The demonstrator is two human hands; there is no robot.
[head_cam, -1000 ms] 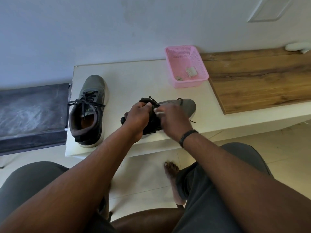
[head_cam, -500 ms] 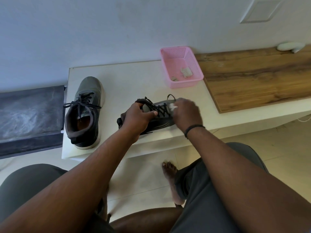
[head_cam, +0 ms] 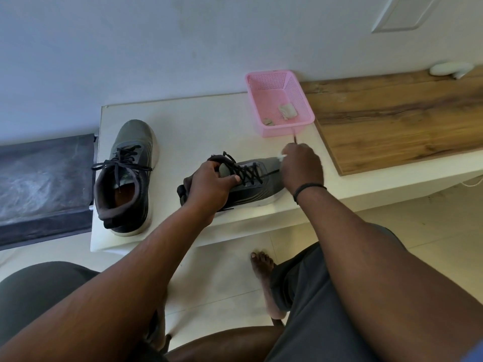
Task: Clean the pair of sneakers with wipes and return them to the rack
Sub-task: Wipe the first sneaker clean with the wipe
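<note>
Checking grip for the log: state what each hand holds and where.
Left hand grips the sneaker at its tongue and collar. Right hand pinches a wipe at the toe.

2 sneakers (head_cam: pixel 125 176) (head_cam: pixel 251 184), 1 pink basket (head_cam: pixel 304 126) w/ 2 used wipes (head_cam: pixel 287 111), 1 wipe in hand (head_cam: pixel 281 155), 2 hands (head_cam: pixel 209 186) (head_cam: pixel 302 165), 1 wood board (head_cam: pixel 405 118)

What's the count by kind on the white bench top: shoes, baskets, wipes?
Grey lace-up sneakers: 2, one standing free, one gripped by the left hand
Pink perforated plastic basket: 1
White wipe in the right hand: 1
Crumpled used wipes in the basket: 2
Total: 6
</note>
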